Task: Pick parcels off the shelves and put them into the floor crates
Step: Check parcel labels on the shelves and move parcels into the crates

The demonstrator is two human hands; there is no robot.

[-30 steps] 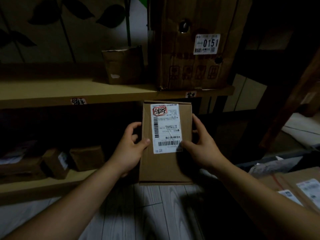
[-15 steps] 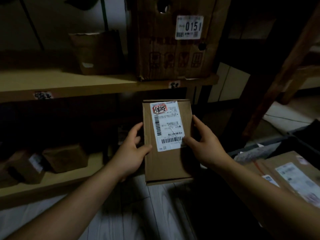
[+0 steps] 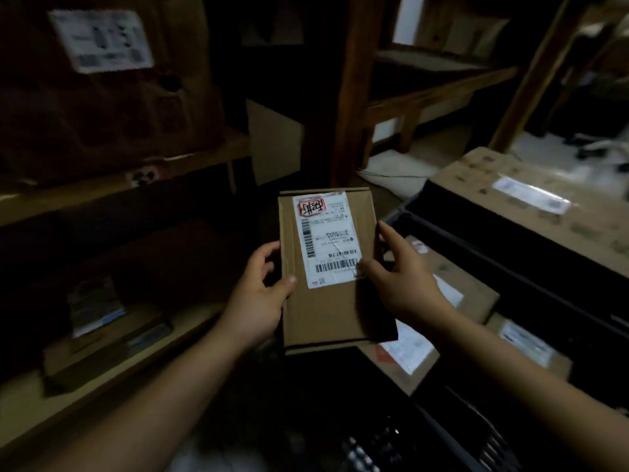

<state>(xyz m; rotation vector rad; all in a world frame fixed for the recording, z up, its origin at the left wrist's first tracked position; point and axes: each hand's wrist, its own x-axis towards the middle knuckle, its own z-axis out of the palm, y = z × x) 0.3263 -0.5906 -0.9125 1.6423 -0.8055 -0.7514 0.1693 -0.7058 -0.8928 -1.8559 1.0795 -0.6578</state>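
Item: parcel (image 3: 323, 318), a flat brown cardboard box, held upright in the air at mid-frame, with its labelled face turned toward the camera. A white shipping label (image 3: 326, 240) with barcodes and a red-ringed mark is stuck on the upper part of that face.

Hold: the parcel is gripped at both sides. The left hand (image 3: 262, 294) is clamped on the left edge, with the thumb laid on the front and the fingers curled behind. The right hand (image 3: 401, 284) is clamped on the right edge, with the thumb pressed on the label's lower corner. The hands are kept apart by the box between them.

To the right: a dark floor crate (image 3: 510, 264) is seen just beside and below the parcel. Several labelled cardboard parcels (image 3: 476, 301) are lain flat in it and are partly hidden by the right hand and forearm. A larger carton (image 3: 531, 206) is placed beyond the crate's dark wall; what carries it cannot be told.

To the left: wooden shelves (image 3: 102, 195) are stood in shadow. A big carton (image 3: 102, 114) with a blurred white label is kept on the upper board, and small parcels (image 3: 102, 342) are stacked on the lower board.

Behind: a wooden post (image 3: 350, 97) is stood directly past the parcel's top edge.
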